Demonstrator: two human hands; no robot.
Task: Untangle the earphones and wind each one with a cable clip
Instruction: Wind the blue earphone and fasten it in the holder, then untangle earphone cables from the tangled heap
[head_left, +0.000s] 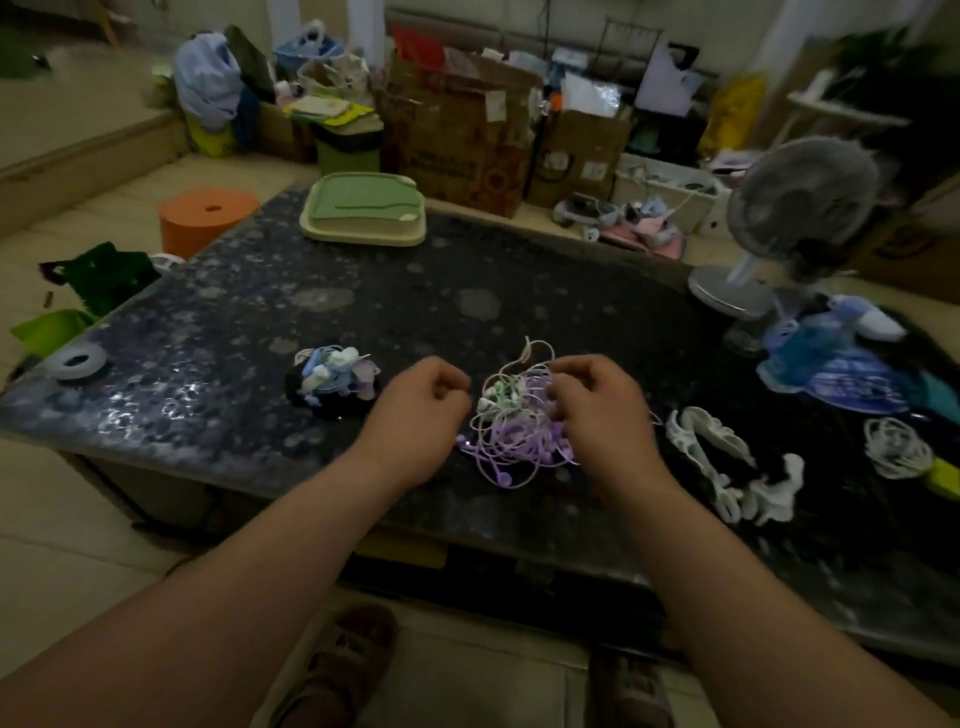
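Tangled earphones (511, 421), purple/white/green cords, lay on the dark table (234, 312), near edge, centre. Right hand (597, 410) was on the tangle's right side, fingers curled into the cords. Left hand (421, 410) was curled just left of it, couldn't tell if it pinched a cord; blue/white clip pile (332, 379) lay further left.

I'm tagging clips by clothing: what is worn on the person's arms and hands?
Nothing that shows. No sleeve comes into view on either side, and the left hand and right hand have no visible gloves, rings or watch in this blurry picture.
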